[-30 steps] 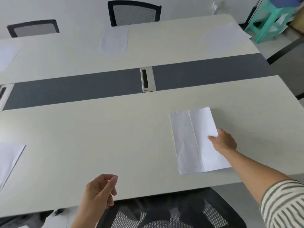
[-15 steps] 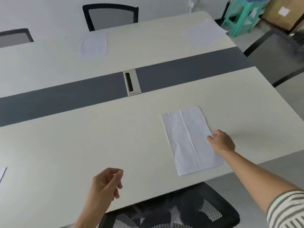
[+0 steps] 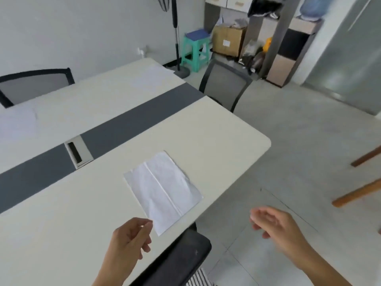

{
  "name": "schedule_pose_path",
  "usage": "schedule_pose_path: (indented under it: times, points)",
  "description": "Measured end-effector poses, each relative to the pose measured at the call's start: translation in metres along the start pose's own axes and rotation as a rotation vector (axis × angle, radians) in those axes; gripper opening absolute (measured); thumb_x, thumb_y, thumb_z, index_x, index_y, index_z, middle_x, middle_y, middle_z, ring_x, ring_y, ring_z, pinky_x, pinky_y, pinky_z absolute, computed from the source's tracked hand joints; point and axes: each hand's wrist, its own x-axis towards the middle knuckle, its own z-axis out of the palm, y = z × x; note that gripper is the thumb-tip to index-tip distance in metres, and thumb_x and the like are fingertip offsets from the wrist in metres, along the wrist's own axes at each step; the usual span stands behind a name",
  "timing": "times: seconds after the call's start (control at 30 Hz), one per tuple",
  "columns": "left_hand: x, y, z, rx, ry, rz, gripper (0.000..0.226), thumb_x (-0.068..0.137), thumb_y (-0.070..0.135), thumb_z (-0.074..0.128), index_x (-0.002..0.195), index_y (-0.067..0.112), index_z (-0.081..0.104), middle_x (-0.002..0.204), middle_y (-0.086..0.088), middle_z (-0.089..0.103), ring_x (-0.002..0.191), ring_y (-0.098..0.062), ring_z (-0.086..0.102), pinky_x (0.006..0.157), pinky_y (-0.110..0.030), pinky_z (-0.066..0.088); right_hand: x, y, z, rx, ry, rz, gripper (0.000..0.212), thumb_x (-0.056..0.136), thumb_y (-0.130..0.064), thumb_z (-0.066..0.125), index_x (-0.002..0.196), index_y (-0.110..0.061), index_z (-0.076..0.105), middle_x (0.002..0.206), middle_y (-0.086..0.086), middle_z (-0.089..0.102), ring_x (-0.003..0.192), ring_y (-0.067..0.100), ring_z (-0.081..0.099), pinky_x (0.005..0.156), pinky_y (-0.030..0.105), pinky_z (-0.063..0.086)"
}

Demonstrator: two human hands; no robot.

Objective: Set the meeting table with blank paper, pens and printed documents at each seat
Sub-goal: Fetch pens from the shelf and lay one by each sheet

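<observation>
A creased blank white sheet (image 3: 164, 190) lies on the near half of the cream meeting table (image 3: 216, 141), close to its front edge. My left hand (image 3: 132, 236) hovers just left of the sheet's near corner, fingers loosely curled with nothing in them. My right hand (image 3: 274, 226) hangs off the table over the floor, open and blurred, apart from the sheet. Two more white sheets lie on the far half of the table, one near the right end (image 3: 150, 78) and one at the left edge (image 3: 17, 124). No pens or printed documents are in view.
A dark strip with a cable box (image 3: 78, 151) runs along the table's middle. A black mesh chair (image 3: 181, 256) sits below me; grey chairs stand at the right end (image 3: 224, 87) and far side (image 3: 35, 83). A green stool (image 3: 195, 52), cardboard box and fan stand are beyond.
My right hand let go of the sheet and drew back off the table to the right. The view swung right toward the table's end. My left hand stayed low near the front edge.
</observation>
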Motion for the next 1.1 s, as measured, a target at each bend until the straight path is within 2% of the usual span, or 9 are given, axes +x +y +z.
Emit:
schedule_pose_path:
  times: [0.07,0.17,0.3,0.5,0.67,0.83,1.1]
  points:
    - [-0.006,0.017,0.037,0.026,-0.069,0.03,0.011,0.091,0.009,0.062,0.083,0.007,0.07,0.056,-0.009,0.062,0.049,-0.019,0.058,0.045,-0.028,0.041,-0.024,0.02,-0.041,0.033,0.061,0.027,0.009,0.089,-0.02,0.067,0.089,-0.012,0.072,0.081,0.006,0.075,0.072,0.016,0.072,0.062,0.03,0.05]
    - [-0.012,0.043,0.095,0.046,-0.186,0.069,0.011,0.091,0.008,0.061,0.085,0.008,0.07,0.056,-0.01,0.063,0.049,-0.02,0.058,0.046,-0.029,0.04,-0.054,0.052,-0.099,0.087,0.161,0.082,0.005,0.088,-0.011,0.068,0.09,-0.012,0.072,0.08,0.006,0.076,0.068,0.014,0.072,0.06,0.03,0.049]
    - [-0.014,0.074,0.173,0.134,-0.342,0.139,0.011,0.093,0.01,0.059,0.089,0.011,0.07,0.058,-0.009,0.064,0.052,-0.021,0.06,0.045,-0.027,0.04,-0.081,0.086,-0.165,0.131,0.3,0.103,0.009,0.086,-0.008,0.069,0.09,-0.016,0.072,0.079,0.003,0.077,0.069,0.015,0.072,0.06,0.029,0.05]
    - [0.003,0.117,0.262,0.212,-0.539,0.195,0.009,0.092,0.007,0.059,0.094,0.008,0.068,0.062,-0.013,0.066,0.052,-0.021,0.06,0.046,-0.027,0.042,-0.085,0.113,-0.236,0.225,0.45,0.138,0.009,0.086,-0.006,0.069,0.091,-0.013,0.072,0.078,0.004,0.077,0.069,0.016,0.072,0.06,0.031,0.05]
    - [0.055,0.154,0.327,0.232,-0.565,0.2,0.01,0.091,0.001,0.059,0.094,0.003,0.067,0.059,-0.014,0.065,0.05,-0.024,0.06,0.039,-0.023,0.04,-0.034,0.114,-0.287,0.253,0.499,0.158,0.009,0.087,-0.007,0.068,0.091,-0.013,0.072,0.079,0.004,0.077,0.071,0.017,0.072,0.061,0.031,0.051]
    - [0.134,0.203,0.4,0.231,-0.589,0.207,0.01,0.091,0.001,0.058,0.093,0.003,0.067,0.058,-0.013,0.065,0.051,-0.025,0.059,0.04,-0.024,0.04,0.054,0.093,-0.351,0.234,0.545,0.142,0.01,0.087,-0.008,0.068,0.093,-0.016,0.071,0.08,0.002,0.076,0.073,0.015,0.072,0.062,0.03,0.051]
    - [0.264,0.328,0.498,0.254,-0.62,0.261,0.01,0.092,0.005,0.059,0.095,0.01,0.067,0.062,-0.011,0.067,0.054,-0.021,0.061,0.045,-0.027,0.043,0.195,0.025,-0.452,0.257,0.593,0.104,0.011,0.087,-0.008,0.067,0.093,-0.017,0.071,0.08,0.002,0.077,0.072,0.014,0.072,0.063,0.03,0.051]
